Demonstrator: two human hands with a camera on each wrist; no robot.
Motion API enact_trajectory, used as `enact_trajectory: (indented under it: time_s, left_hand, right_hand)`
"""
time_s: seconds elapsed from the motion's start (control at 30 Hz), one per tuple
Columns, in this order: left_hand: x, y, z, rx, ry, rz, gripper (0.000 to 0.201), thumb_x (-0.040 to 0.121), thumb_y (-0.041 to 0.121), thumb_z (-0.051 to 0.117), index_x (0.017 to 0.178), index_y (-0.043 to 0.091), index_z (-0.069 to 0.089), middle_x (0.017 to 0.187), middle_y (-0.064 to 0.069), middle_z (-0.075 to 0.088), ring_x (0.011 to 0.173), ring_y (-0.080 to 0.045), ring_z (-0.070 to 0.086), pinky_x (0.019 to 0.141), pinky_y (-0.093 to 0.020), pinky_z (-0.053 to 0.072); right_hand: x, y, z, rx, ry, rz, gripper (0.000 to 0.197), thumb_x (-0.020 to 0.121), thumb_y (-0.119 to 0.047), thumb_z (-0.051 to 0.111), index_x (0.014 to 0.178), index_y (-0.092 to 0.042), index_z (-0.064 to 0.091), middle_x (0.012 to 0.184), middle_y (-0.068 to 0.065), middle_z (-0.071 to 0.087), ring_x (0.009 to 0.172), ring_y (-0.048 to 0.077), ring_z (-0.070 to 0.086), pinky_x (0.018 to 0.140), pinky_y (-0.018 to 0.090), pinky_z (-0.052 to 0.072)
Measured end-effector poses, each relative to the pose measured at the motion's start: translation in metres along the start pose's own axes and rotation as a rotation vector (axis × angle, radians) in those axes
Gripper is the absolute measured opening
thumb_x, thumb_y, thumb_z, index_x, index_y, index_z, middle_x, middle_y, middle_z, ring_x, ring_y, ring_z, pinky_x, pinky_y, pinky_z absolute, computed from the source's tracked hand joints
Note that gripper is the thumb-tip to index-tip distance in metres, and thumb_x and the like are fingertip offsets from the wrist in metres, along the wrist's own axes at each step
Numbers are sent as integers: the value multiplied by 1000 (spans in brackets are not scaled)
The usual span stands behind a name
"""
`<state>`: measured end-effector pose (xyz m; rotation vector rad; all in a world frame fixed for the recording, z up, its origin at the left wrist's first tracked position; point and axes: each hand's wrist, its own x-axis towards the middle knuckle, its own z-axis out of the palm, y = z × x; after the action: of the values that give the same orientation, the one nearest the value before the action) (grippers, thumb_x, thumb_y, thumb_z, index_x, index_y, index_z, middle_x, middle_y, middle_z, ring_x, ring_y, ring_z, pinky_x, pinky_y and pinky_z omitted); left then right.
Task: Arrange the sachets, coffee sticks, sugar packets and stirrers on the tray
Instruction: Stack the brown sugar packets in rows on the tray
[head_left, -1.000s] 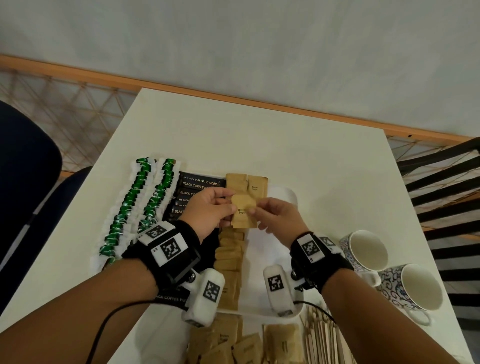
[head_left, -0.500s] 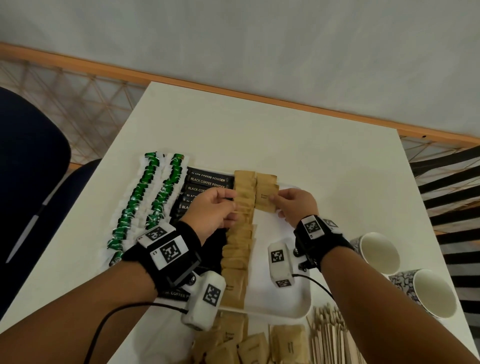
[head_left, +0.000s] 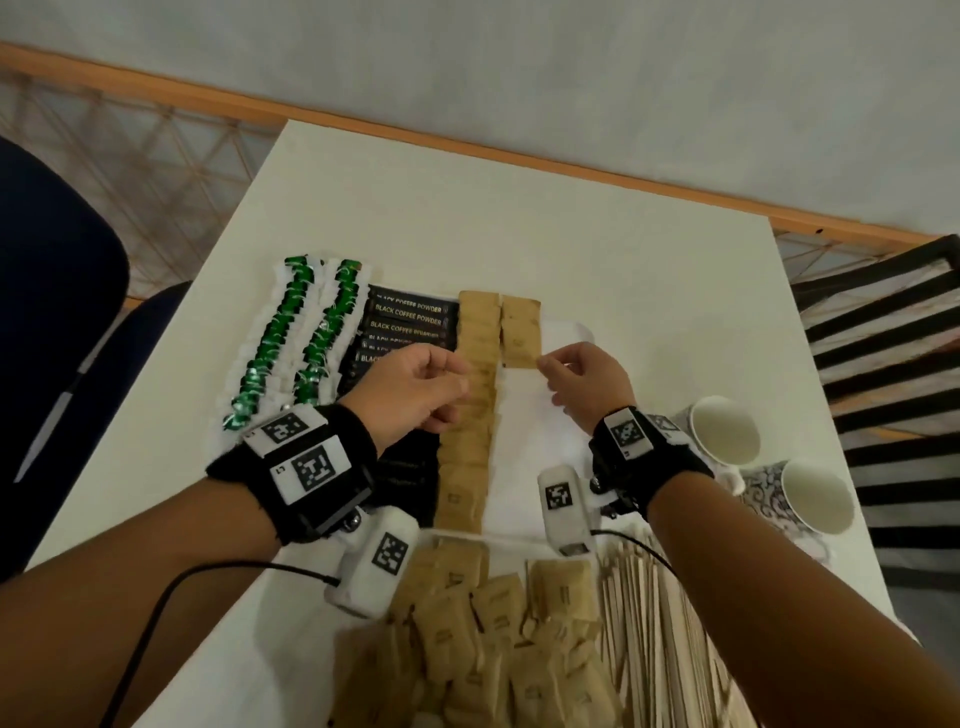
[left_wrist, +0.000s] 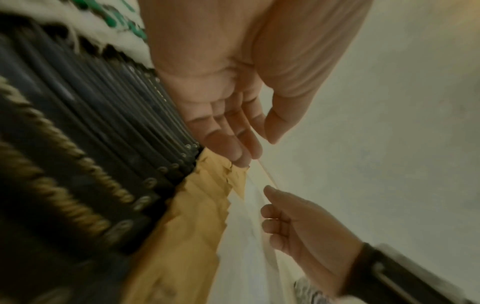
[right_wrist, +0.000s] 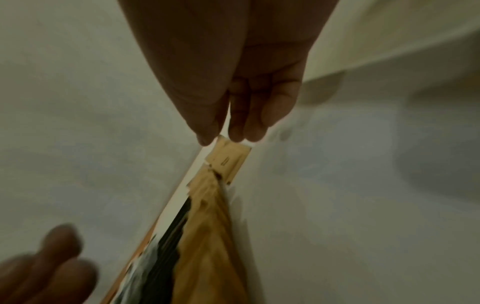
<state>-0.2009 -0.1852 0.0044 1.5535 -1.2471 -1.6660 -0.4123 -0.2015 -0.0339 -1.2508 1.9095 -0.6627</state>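
Note:
A white tray holds a row of black coffee sticks and a long column of brown sugar packets. Two rows of green-and-white sachets lie left of the sticks. A second sugar column starts at the tray's far end, where a sugar packet lies flat. My right hand pinches that packet's near corner between thumb and fingertips. My left hand rests its fingertips on the first sugar column and holds nothing.
A loose pile of sugar packets and a bundle of wooden stirrers lie on the table in front of the tray. Two patterned cups stand at the right. A black slatted chair is beyond them and a dark blue chair at the left.
My right hand carried the sugar packet from between both hands to the far end of the second column and laid it flat. My left hand let go and settled on the first column.

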Motion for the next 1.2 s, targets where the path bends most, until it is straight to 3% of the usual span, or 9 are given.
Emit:
enact_trajectory:
  time_s: [0.1,0.23,0.37,0.53,0.63,0.73,1.0,1.13,1.2]
  left_hand:
    - [-31,-14,-6,320,-126,73,14,84,18,71,95,21,63,86,1,63,72,-10,59,59,-18,47]
    - [-79,-41,-9,824,-331,123,45,72,41,79,109,35,55,108,15,51,79,3,50,70,-13,40]
    - [-124,-72,-4,1155,-371,173,99,55,67,76,137,39,28,127,19,29,102,0,41,86,-25,46]
    - [-159,-106,14,1388,-312,149,127,48,76,72,143,34,-1,145,7,1,126,-18,33,94,-35,46]
    - [-164,-117,22,1363,-247,112,125,51,74,73,141,33,-3,144,7,-2,123,-20,33,88,-35,49]
    - [-159,-121,26,1222,-172,114,107,59,67,74,138,34,9,135,7,11,113,-18,38,82,-34,51]
    - [-139,-112,30,937,-60,111,69,76,40,72,134,29,36,122,5,32,104,-17,51,88,-35,50]
    - [-140,-108,24,840,-101,94,86,64,45,79,135,34,33,122,10,28,106,-12,50,93,-33,50]
    - [-143,-110,23,843,-120,80,101,55,53,83,137,35,27,124,11,25,111,-12,48,95,-33,49]
  right_hand:
    - [-56,12,-9,-178,-171,-143,2,86,-34,64,87,-33,63,91,-7,67,77,9,62,68,23,48]
    - [-129,33,-21,-514,-354,-283,29,80,-40,70,107,-39,60,105,-14,55,82,3,56,76,20,47]
    - [-176,52,-25,-759,-464,-349,66,70,-54,72,129,-41,43,126,-16,39,104,5,48,85,25,49]
    - [-205,66,-29,-949,-490,-389,104,61,-60,76,143,-38,18,143,-10,19,124,13,39,89,28,49]
    - [-209,72,-22,-1004,-485,-386,106,64,-56,77,145,-32,12,145,-4,19,124,17,40,89,31,50]
    - [-203,73,-13,-918,-468,-367,90,69,-49,76,141,-29,25,138,-3,30,114,17,48,84,32,53]
    - [-190,55,24,-632,-427,-334,62,80,-29,67,137,-28,42,124,0,42,103,21,56,86,33,51]
    - [-190,60,17,-467,-357,-297,60,84,-20,59,141,-24,39,132,0,39,97,17,58,86,22,45]
    - [-192,63,10,-427,-311,-256,61,85,-29,60,142,-24,38,136,-1,37,99,15,57,88,22,45]
